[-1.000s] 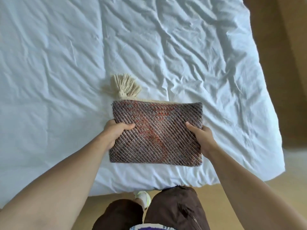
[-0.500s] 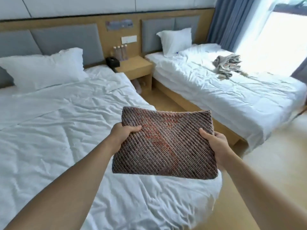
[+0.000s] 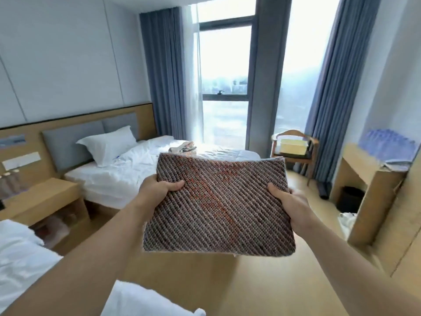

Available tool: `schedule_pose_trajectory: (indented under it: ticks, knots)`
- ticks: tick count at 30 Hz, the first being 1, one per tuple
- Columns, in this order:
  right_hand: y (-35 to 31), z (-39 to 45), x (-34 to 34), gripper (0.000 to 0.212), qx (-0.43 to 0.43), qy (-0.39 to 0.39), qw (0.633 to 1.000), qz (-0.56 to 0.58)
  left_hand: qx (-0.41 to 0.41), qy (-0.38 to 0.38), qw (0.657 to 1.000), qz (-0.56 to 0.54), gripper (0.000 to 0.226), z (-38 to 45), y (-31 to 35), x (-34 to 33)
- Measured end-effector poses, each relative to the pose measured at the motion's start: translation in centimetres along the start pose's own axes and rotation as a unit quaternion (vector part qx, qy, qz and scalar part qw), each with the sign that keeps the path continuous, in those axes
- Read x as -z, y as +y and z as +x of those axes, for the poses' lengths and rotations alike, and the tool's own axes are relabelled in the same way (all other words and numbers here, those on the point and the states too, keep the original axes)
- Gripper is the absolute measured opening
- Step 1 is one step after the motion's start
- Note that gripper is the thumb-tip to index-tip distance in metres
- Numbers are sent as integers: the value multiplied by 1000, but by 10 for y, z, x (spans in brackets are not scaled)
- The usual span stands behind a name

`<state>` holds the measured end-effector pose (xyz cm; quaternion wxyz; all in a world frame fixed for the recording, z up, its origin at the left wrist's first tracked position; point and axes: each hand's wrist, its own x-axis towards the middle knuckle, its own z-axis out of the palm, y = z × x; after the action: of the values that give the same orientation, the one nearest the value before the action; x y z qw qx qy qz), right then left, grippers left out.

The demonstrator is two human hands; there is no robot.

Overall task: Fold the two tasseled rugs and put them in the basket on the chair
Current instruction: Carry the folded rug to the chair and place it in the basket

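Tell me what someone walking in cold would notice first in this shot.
First, the folded rug, brown weave with a reddish streak, held up mid-frame by the left hand and right hand gripping its side edges. Behind it, bright floor-to-ceiling windows with blue curtains. By the window, a wooden chair carries the pale basket, and a second rug lies crumpled on the far bed.

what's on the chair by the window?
A pale yellowish basket sits on the wooden chair. Its inside can't be seen from this angle.
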<state>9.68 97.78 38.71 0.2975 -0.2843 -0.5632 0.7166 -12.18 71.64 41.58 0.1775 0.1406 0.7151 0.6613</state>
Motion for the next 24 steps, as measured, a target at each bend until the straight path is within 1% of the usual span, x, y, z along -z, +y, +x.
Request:
schedule_pose_trajectory:
  ticks: [3,5,8,11,13,17,21,24]
  knots:
    - [-25,50,67,37,19,46,999,3,-8,-56,998,-10,39,43,15,-91]
    - [-41,81,105,34,28,71,997,6,-7,-83,996,-20,42,73,23,-144]
    - [-54,128,150,33,40,114,993,6,-2,-118,993,-26,52,116,29,-213]
    - [-59,178,184,32,46,154,987,5,-3,-145,989,-32,46,164,27,-272]
    - [-58,216,201,33,48,171,984,9,1,-160,987,-32,45,201,23,-306]
    - [-56,301,224,37,61,204,977,-1,5,-188,982,-28,50,291,15,-368]
    - [-62,397,230,33,62,241,969,-12,30,-218,975,-39,47,390,16,-422]
    - [-67,470,232,33,59,254,965,-12,37,-236,970,-34,51,467,21,-457]
